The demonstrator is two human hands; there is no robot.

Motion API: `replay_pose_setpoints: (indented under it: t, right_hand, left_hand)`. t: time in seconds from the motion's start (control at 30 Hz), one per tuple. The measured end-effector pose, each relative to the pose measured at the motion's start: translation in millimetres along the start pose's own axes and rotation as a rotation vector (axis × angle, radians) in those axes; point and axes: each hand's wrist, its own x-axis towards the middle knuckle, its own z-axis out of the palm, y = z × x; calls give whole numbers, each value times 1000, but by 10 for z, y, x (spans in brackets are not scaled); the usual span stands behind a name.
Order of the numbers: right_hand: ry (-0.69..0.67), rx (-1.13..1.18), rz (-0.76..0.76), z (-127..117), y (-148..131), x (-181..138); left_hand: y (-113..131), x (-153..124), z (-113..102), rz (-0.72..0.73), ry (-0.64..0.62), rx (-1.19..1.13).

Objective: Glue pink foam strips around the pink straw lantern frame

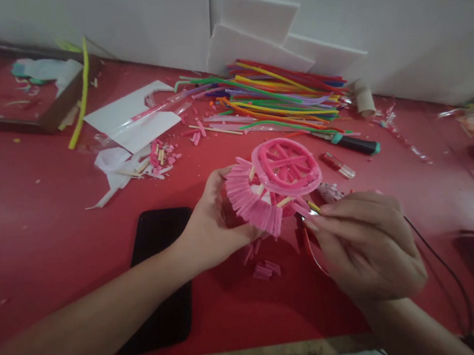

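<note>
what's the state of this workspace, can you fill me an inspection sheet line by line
surface: red tabletop, strewn in places
job's things: pink craft piece with a wheel-like ring and a fringe of strips, raised above the tabletop
clutter: pink offcuts below the piece, multicoloured sticks heaped behind it, dark phone-like slab under the left forearm
hands: left hand holds the piece; right hand pinches near its edge, grip contents unclear
cables: one black cable at right, ends not clear
surroundings: white sheets lean against a pale wall; other people, nothing seen
</note>
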Motion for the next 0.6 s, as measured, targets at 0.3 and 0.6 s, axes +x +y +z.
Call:
replay_pose_setpoints:
  t: [0.3, 0.6]
  right_hand:
    - [-6, -34, -19, 15, -71, 2]
    - [-71, -45, -59, 4, -109, 76]
  left_hand:
    - [-18, -9, -18, 46, 4, 10]
    - [6, -2, -3, 20, -5, -44]
